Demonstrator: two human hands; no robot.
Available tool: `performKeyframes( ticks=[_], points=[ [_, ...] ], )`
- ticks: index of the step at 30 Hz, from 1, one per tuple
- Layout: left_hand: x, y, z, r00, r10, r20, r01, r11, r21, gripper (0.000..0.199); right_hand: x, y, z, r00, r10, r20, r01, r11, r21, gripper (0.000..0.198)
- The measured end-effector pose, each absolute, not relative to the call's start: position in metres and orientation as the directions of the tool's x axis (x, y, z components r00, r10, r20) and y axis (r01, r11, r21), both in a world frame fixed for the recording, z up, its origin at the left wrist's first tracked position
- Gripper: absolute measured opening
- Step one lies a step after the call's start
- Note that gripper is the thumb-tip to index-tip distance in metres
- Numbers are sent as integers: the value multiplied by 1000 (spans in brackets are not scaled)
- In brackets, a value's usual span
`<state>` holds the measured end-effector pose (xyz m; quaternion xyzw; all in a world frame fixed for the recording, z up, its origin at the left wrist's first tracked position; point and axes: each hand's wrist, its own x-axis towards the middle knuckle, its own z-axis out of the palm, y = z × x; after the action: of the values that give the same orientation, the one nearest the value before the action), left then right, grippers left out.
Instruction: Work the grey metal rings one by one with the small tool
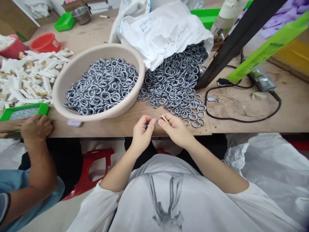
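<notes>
My left hand is closed, pinching a grey ring between thumb and fingers near the table's front edge. A dark bit, perhaps another ring, shows by its curled fingers. Beside it, my right hand grips a thin wooden stick with a dark tip, and its fingertips come close to the same ring; whether they touch it I cannot tell. Just beyond my hands, a heap of grey rings spills from a white sack. A beige basin full of similar rings stands to the left.
White strips are piled at the left, near a red bowl. A co-worker's hand rests by a green tray. A dark post, a black cable and a small grey device occupy the right.
</notes>
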<state>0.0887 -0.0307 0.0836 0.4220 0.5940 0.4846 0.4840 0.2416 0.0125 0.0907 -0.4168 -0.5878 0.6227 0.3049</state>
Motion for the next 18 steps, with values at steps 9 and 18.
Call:
performKeyframes(
  ticks=[9,18],
  points=[
    [99,-31,82,-28,936,-351,-318,324,891,49,229,8,88,-397,884,-246,-139,-323,-936,39],
    [103,-33,87,-75,921,-382,-361,332,872,50,245,8,91,-367,929,44,94,84,-992,33]
  ],
)
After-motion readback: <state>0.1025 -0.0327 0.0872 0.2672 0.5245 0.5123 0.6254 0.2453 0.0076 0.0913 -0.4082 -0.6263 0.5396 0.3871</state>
